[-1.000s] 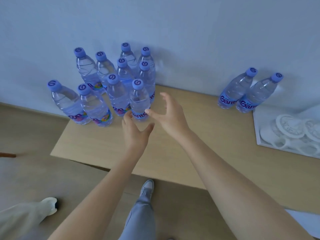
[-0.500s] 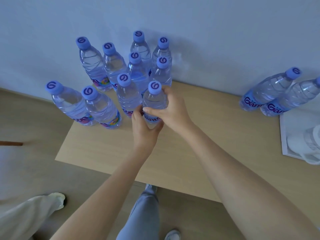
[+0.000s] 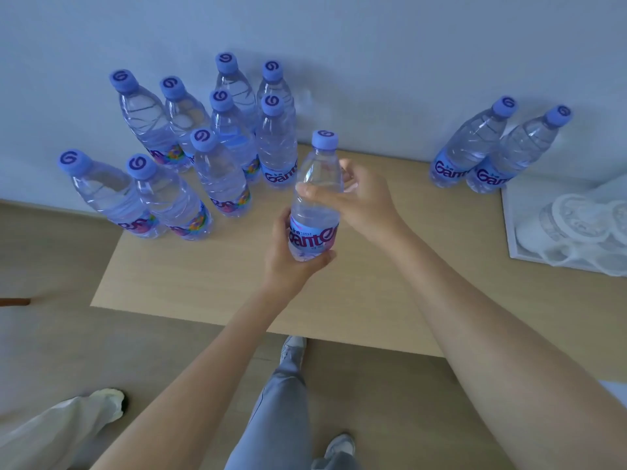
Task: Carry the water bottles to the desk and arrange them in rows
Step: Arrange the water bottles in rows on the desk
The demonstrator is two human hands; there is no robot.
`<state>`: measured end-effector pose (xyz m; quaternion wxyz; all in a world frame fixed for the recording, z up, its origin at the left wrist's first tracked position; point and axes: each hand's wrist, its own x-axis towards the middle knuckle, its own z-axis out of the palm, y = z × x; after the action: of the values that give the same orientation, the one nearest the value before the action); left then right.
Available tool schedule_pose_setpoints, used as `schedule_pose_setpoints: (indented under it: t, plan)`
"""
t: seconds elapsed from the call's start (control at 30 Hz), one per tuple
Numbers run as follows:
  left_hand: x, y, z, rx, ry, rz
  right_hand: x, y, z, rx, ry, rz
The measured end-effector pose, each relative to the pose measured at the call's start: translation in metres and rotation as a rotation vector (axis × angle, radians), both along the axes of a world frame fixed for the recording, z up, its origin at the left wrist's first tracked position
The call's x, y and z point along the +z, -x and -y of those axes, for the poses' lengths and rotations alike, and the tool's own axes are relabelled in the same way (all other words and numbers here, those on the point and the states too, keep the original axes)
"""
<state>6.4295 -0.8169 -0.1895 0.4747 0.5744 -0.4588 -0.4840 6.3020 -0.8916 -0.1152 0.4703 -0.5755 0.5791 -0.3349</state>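
Plain indoor room, likely office or hotel-style room. Bare pale wall (image 3: 373, 45), light wood desk (image 3: 210, 273) pushed against it, wood-look floor (image 3: 51, 334). White tray (image 3: 519, 239) of upturned white cups (image 3: 576, 222) at desk's right end; many sealed water bottles (image 3: 220, 174) stocked along the wall.

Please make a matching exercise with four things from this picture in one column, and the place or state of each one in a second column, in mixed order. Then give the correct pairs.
Things:
1. left hand
2. right hand
3. pair of bottles
4. white tray

Places or states:
A. lies at the desk's right edge
B. stands apart by the wall, right of the big group
C. grips the held bottle at its label
D. pinches the held bottle's upper part

Pairs: 1-C, 2-D, 3-B, 4-A
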Motion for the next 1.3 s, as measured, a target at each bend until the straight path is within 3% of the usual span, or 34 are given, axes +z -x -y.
schedule_pose_setpoints:
  t: [0.23,0.7,1.3]
  plan:
    - [0.018,0.035,-0.046,-0.116,0.043,0.047,0.029,0.048,-0.033,-0.026,-0.011,0.080]
    - [0.055,0.098,-0.087,0.072,0.070,0.091,0.066,0.113,-0.096,-0.017,0.033,0.226]
    - [0.057,0.147,-0.115,-0.068,0.033,0.200,0.056,0.164,-0.145,-0.134,0.207,0.170]
